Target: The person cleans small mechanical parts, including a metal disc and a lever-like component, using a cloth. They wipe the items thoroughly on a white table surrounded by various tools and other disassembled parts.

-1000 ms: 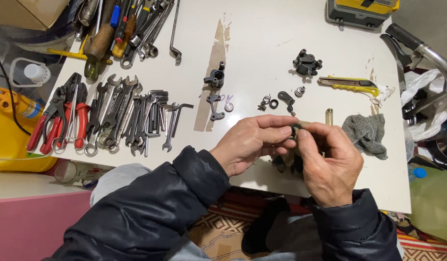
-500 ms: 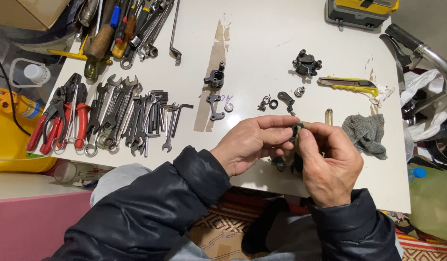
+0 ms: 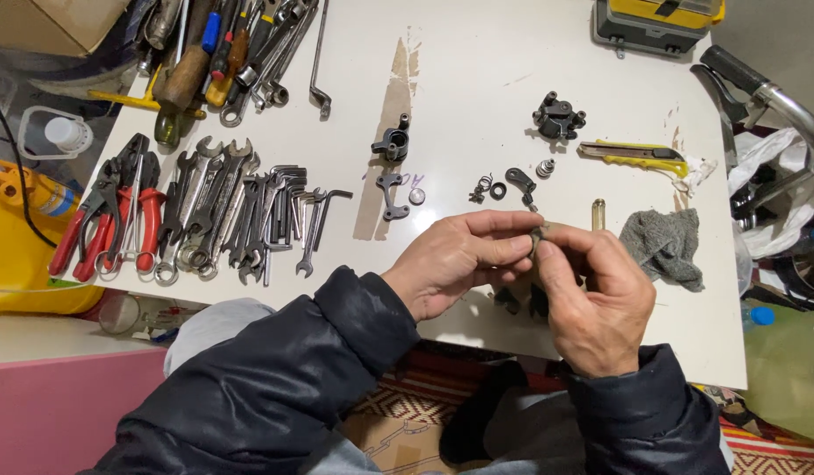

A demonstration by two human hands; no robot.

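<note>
The left hand (image 3: 455, 264) and right hand (image 3: 596, 299) meet over the near edge of the white table (image 3: 477, 97), fingertips pinched together on a small dark part (image 3: 538, 234). Both hands grip it; most of it is hidden behind the thumbs, so its shape cannot be told. Half a second ago a dark ring showed between the thumbs; now the right thumb has closed over it and only a sliver shows. The hands have otherwise barely moved.

Taking the part as the landmark: a brass tube (image 3: 598, 212) stands just beyond it to the right, and a grey rag (image 3: 666, 242) lies farther right. Just beyond it lie a small lever (image 3: 519, 179), a spring (image 3: 483, 186) and a washer (image 3: 498, 190). Farther beyond sits a black caliper body (image 3: 558, 116), with a yellow knife (image 3: 634, 155) to its right. Well to the left lie rows of wrenches (image 3: 222, 207) and red pliers (image 3: 108, 215). None of these has shifted.
</note>
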